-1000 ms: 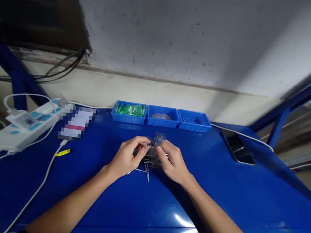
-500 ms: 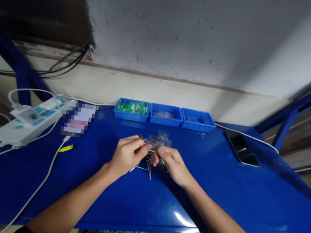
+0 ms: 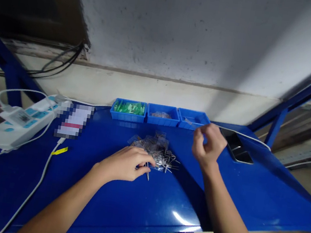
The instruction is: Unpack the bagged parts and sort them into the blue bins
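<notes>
My left hand (image 3: 127, 163) rests low at the near left side of a pile of metal pins (image 3: 166, 160). Its thumb and index finger are apart, either side of a thin metal pin (image 3: 147, 175); I see no firm grip on it. Small clear plastic bags (image 3: 151, 143) with pins inside lie at the back of the pile. Up by the right blue bin, my right hand (image 3: 209, 144) has its fingers curled towards the thumb in a ring; whatever they hold, if anything, is hidden. A small clear bag (image 3: 188, 120) shows at the right bin (image 3: 193, 126), apart from the fingers.
The left blue bin (image 3: 127, 116) holds green packets; the middle bin (image 3: 163, 121) holds small clear packets. A dark phone (image 3: 238, 146) lies right. On the left are a white power strip (image 3: 20, 123), a pixelated device (image 3: 75, 122) and a white cable (image 3: 44, 177). A wall stands behind.
My hands have parted from their meeting over the pile. The right has moved up and right to the right bin, where a small clear bag now shows. The left has dropped slightly beside the pins.
</notes>
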### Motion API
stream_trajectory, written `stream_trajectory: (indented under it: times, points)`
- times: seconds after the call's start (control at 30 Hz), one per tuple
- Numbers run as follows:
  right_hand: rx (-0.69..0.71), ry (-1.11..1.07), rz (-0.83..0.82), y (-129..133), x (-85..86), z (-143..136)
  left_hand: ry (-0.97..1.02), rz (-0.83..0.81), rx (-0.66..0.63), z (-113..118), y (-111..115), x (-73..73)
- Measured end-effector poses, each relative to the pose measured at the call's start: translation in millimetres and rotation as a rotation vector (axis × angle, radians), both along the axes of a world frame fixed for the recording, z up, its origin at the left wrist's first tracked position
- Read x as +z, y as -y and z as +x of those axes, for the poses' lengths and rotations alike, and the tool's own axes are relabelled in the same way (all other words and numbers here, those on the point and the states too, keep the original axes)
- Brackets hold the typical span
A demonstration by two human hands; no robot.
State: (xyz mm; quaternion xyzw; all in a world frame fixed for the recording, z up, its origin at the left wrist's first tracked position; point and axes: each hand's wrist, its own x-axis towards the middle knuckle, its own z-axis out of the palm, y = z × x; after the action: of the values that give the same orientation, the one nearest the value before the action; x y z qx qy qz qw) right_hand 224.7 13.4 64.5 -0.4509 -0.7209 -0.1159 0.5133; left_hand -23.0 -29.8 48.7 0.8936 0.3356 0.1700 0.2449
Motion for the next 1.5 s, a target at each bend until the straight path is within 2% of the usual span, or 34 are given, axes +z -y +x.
stream_trajectory:
  times: [0.07,0.13,0.17,0.23,0.33,0.47,0.63,0.83,1.07,1.2,1.5]
  points:
    - [-0.226,-0.027,-0.145,-15.3,-5.1,12.9,-0.060,0.000,-0.056,-1.3,1.5,-3.3]
    - [-0.305,-0.001,-0.328,-23.6,-16.3,17.9,-0.096,0.009,-0.052,-2.7,1.5,-7.6]
    - [-0.270,0.006,-0.399,-24.3,-22.4,16.8,-0.111,0.016,-0.035,-3.3,0.9,-9.4]
    - [-0.106,0.001,-0.456,-19.3,-31.7,8.2,-0.138,0.035,-0.003,-4.2,-1.2,-12.1]
    - [0.144,0.005,-0.380,-3.8,-34.8,-12.6,-0.164,0.069,0.013,-3.5,-4.3,-13.5]
    - [0.296,0.015,-0.274,11.5,-32.4,-32.1,-0.167,0.130,0.017,0.8,-6.5,-14.4]
    - [0.324,-0.019,-0.266,14.2,-38.6,-37.5,-0.184,0.182,0.048,2.5,-6.5,-13.9]
    - [0.333,-0.038,-0.277,12.5,-40.6,-38.9,-0.140,0.053,-0.024,-5.9,-2.4,-10.2]
    - [0.372,-0.011,-0.340,10.4,-43.8,-38.9,-0.208,-0.013,-0.011,0.2,-0.9,-6.0]
    - [0.368,-0.014,-0.367,11.9,-45.8,-42.3,-0.228,-0.044,-0.018,-4.4,-1.2,-3.4]
    - [0.353,0.007,-0.403,11.9,-46.0,-44.0,-0.246,-0.024,-0.014,-6.9,-5.7,-12.2]
